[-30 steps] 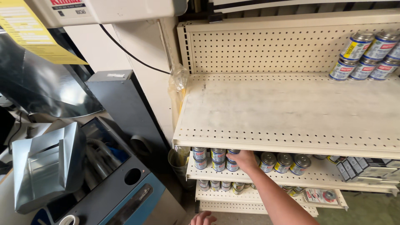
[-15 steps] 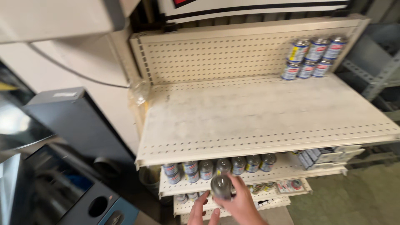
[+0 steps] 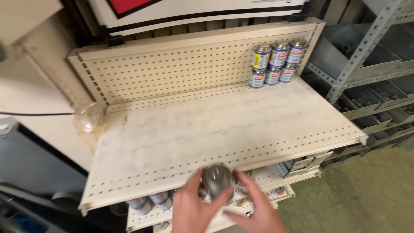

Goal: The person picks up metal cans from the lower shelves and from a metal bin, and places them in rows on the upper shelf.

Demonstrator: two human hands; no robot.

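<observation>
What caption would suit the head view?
Both hands hold a small metal can at the front edge of a dusty perforated shelf.

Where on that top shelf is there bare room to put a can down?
Nearly all of the top shelf is bare, from the pegboard back to the front edge. Only the back right corner is crowded, with stacked cans. Both hands hold a can at the front edge.

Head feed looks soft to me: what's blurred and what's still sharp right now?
Head view: the can and both hands, left and right, are smeared by motion blur; the shelf surface is slightly soft; the stacked cans at the back right corner are clearer, though their labels are too small to make out. Lighting is even, with no strong glare or hard shadows.
</observation>
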